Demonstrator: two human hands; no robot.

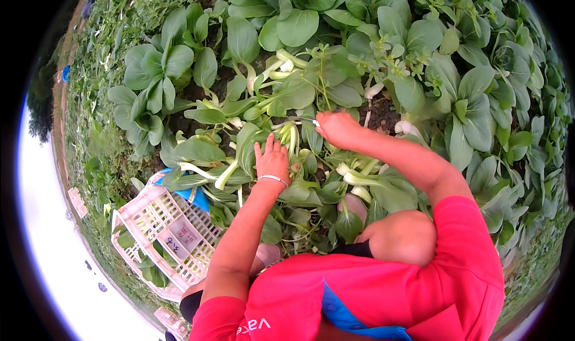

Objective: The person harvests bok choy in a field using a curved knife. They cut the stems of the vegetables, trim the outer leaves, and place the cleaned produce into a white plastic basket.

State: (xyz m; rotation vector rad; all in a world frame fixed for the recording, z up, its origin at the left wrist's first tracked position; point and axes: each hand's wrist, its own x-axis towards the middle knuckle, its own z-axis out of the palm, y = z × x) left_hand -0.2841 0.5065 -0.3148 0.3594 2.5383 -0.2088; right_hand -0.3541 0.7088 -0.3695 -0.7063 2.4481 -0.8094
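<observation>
My right hand is closed around a knife, whose thin blade points left across a bok choy plant. Fingers apart, my left hand lies palm down on the leaves of that bok choy, just below the blade. Its pale green stalks show to the right of my left fingers. Whether the blade touches the stem is hard to tell. Several bok choy heads with pale bases lie around my hands, such as one bok choy head near my knee and another bok choy head to the left.
A pale plastic crate with leafy greens inside stands tilted at lower left, bearing handwriting. A blue bag lies against its upper edge. Growing bok choy fills the right side and top. More crates stand farther off at left.
</observation>
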